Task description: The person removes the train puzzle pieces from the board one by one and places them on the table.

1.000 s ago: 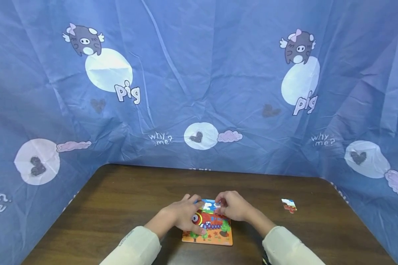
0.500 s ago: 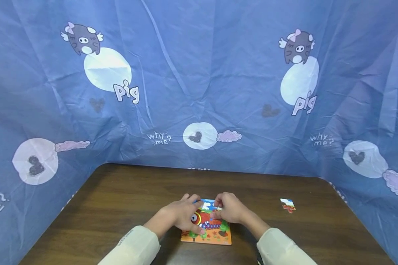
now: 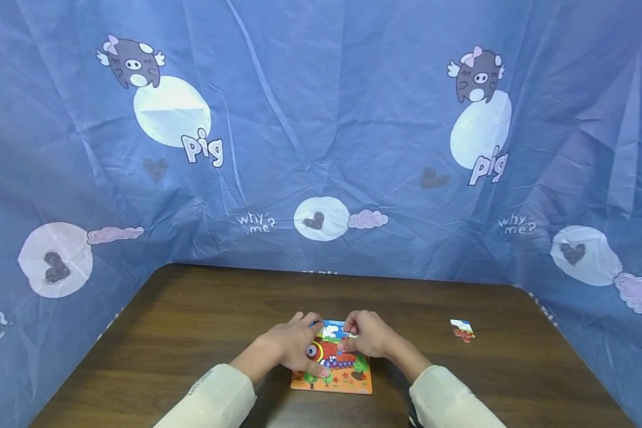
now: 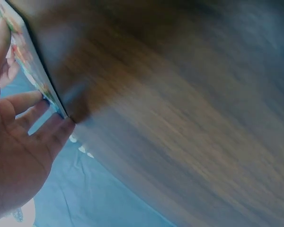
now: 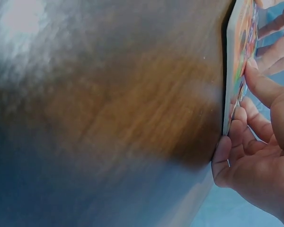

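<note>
In the head view a square jigsaw puzzle (image 3: 337, 384) with a red train and an orange ground lies near the front of the table. My left hand (image 3: 293, 348) spreads across its left side, thumb on the picture and fingertips at the far left edge. The left wrist view shows those fingers (image 4: 32, 106) fairly straight against the board's edge. My right hand (image 3: 371, 336) is over the upper right corner, its curled fingers and thumb around a puzzle piece (image 5: 240, 100) mostly hidden there. The right wrist view shows its thumb (image 5: 258, 78) against the picture.
A loose puzzle piece (image 3: 462, 330), white, blue and red, lies on the brown wooden table (image 3: 219, 315) to the right of the board. Blue printed cloth (image 3: 321, 148) hangs behind the table and along both sides.
My right thumb has moved down and left over the train, closer onto the picture, with the fingers still at the upper right corner. My left hand keeps its place on the board.
</note>
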A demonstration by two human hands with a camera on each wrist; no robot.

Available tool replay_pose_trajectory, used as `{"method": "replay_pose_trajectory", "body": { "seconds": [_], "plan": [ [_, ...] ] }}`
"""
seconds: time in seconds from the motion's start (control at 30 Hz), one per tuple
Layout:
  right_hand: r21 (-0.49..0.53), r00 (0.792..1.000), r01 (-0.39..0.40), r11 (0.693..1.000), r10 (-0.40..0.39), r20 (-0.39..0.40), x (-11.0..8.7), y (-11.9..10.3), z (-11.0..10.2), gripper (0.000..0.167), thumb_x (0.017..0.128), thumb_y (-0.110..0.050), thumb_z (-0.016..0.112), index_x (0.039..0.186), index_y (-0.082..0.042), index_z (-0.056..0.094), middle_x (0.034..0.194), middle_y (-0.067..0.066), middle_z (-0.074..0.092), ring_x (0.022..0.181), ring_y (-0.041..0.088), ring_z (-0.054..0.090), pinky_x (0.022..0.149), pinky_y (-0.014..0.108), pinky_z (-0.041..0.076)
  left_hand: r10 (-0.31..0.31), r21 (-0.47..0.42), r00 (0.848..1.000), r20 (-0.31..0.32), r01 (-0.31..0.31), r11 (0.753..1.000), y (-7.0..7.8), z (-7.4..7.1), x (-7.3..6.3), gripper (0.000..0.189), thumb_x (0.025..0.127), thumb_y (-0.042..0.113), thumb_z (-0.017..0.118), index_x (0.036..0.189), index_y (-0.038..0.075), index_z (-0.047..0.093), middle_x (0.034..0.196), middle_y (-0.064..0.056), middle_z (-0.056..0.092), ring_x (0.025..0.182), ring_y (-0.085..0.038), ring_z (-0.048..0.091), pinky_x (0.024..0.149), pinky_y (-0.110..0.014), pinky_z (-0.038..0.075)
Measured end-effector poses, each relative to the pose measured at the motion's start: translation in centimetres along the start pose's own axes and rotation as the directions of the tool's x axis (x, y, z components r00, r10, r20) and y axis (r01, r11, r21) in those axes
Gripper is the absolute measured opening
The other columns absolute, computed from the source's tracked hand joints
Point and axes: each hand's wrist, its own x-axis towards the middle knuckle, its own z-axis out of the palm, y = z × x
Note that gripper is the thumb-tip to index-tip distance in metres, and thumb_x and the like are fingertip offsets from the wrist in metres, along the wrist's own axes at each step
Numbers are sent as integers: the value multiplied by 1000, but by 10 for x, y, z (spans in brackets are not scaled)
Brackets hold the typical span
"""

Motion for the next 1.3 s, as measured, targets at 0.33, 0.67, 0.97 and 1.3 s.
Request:
{"method": "replay_pose_trajectory", "body": {
  "seconds": [0.33,0.67,0.97,1.3],
  "plan": [
    [30,1000,-3,1000,4,-12,2,0,3,30,81,-14,88,91,-7,60,82,3,56,75,15,51,66,29,44,47,50,998,-39,-45,998,-6,2,-9,99,83,75,66,152,7,49,157,-10,43,142,-28,44,106,-47,50],
    [58,999,-33,998,33,5,-1,0,1,31,82,-15,88,93,-7,60,84,5,55,77,17,52,67,30,46,328,147,940,-94,-313,938,-3,2,-36,55,93,53,70,136,18,65,139,1,57,121,-19,58,96,-36,55],
    [70,1000,-6,998,5,2,0,1,3,32,81,-12,88,91,-6,59,83,5,55,75,16,50,66,28,44,443,98,892,-92,-435,895,-8,10,-45,40,101,38,64,138,21,65,134,6,59,118,-13,55,99,-30,53],
    [49,1000,-1,999,0,11,4,1,0,35,79,-13,89,89,-7,56,76,1,54,69,14,50,63,27,44,447,120,885,-132,-433,893,-8,17,-46,40,103,37,62,140,21,64,137,8,57,120,-11,53,98,-26,51]
  ]
}}
